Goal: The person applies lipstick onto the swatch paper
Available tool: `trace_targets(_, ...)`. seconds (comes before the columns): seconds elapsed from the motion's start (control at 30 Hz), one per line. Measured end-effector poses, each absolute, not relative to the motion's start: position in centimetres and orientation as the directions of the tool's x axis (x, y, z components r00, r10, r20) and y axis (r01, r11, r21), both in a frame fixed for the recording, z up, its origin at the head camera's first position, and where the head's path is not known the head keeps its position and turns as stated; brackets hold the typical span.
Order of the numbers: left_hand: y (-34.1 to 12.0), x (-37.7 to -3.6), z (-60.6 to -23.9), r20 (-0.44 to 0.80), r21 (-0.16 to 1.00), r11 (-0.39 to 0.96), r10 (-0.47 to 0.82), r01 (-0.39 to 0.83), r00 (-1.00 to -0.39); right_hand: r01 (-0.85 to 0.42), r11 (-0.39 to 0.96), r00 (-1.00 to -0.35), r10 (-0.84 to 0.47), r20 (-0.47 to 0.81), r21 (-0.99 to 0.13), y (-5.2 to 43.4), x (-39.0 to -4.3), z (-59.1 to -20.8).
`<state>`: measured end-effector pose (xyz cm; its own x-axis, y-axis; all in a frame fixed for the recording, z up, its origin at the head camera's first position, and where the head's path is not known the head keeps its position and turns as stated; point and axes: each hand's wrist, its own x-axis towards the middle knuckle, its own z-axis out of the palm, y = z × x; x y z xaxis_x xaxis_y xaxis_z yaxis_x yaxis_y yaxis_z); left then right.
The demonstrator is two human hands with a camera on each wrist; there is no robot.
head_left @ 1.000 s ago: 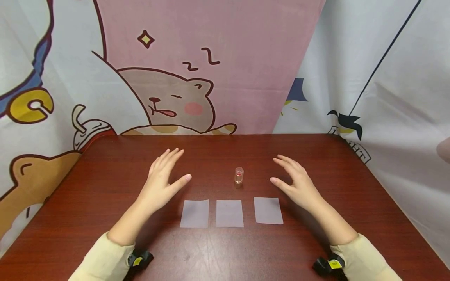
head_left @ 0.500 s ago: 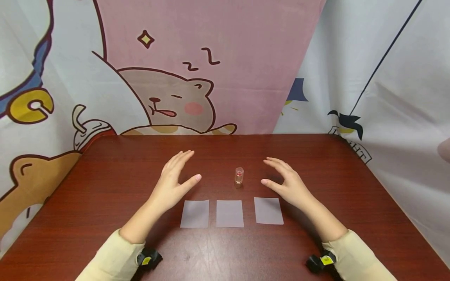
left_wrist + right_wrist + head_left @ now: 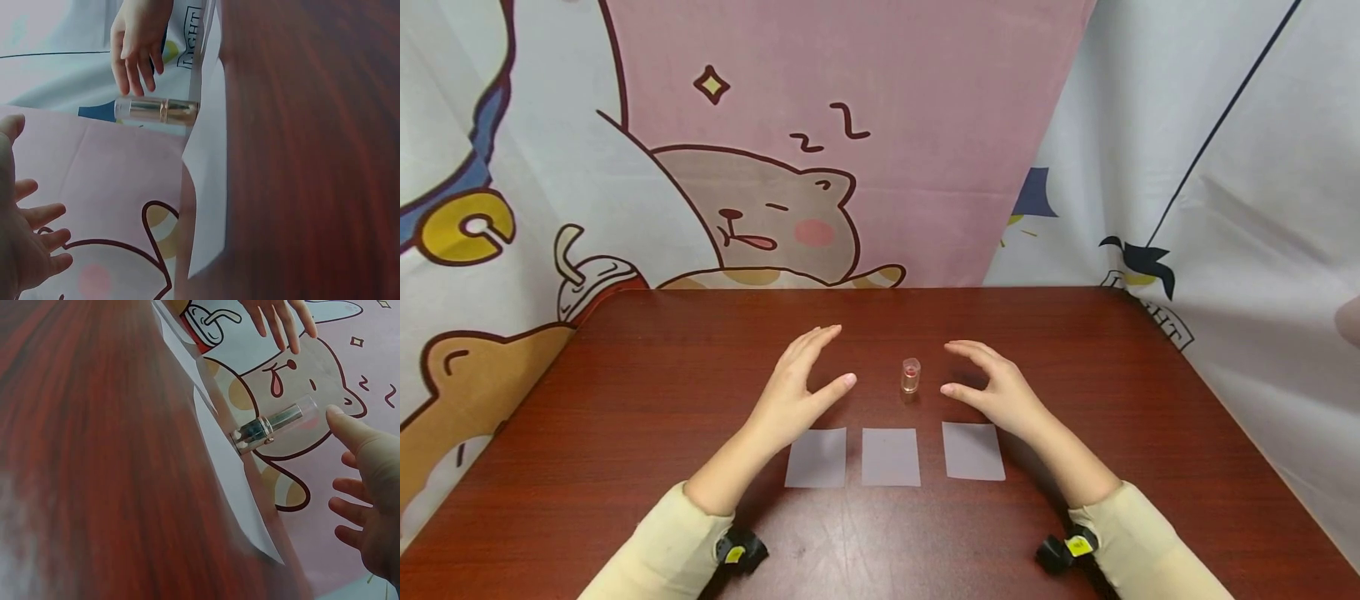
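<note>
A small clear vial (image 3: pixel 910 375) with a red top stands upright on the dark wooden table (image 3: pixel 625 375); the wrist views show it too, vial (image 3: pixel 156 110) and vial (image 3: pixel 272 425). My left hand (image 3: pixel 801 392) hovers just left of it, fingers spread, holding nothing. My right hand (image 3: pixel 988 387) hovers just right of it, fingers loosely arched, thumb a short gap from the vial. Neither hand touches it. Three pale paper rectangles lie in a row below: left sheet (image 3: pixel 816 457), middle sheet (image 3: pixel 891 456), right sheet (image 3: pixel 973 450).
A cartoon-printed cloth backdrop (image 3: pixel 850 150) hangs behind the table's far edge and drapes down both sides. Small black devices with yellow tags sit at my wrists, left one (image 3: pixel 741 552) and right one (image 3: pixel 1063 550).
Both hands have moved inward toward the vial, the left to the right and the right to the left. The vial and papers have stayed put.
</note>
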<state>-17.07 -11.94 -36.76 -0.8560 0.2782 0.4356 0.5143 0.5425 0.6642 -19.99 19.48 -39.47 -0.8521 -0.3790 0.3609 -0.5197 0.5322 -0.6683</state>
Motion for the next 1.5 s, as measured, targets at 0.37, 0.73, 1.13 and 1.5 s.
trace_targets(0.37,-9.8,-17.5,-37.1,0.422,0.718,0.478,0.280,0.506,-0.862,-0.471,0.540,-0.873,-0.398,0.282,-0.697,18.4,-20.7,-39.8)
trace_targets(0.73,-7.9,-18.2,-37.7,0.445,0.742,0.423,0.271,0.520,-0.854,-0.459,0.509,-0.873,-0.409,0.264,-0.728,17.6,-21.2,-40.5)
trace_targets(1.13,-6.3,-18.8,-38.6,0.439,0.782,0.365,0.253,0.505,-0.862,-0.433,0.487,-0.875,-0.429,0.225,-0.758,16.8,-21.5,-40.7)
trace_targets(1.5,-5.2,-19.2,-39.7,0.381,0.842,0.317,0.225,0.437,-0.897,-0.436,0.467,-0.871,-0.435,0.229,-0.769,16.4,-21.9,-41.6)
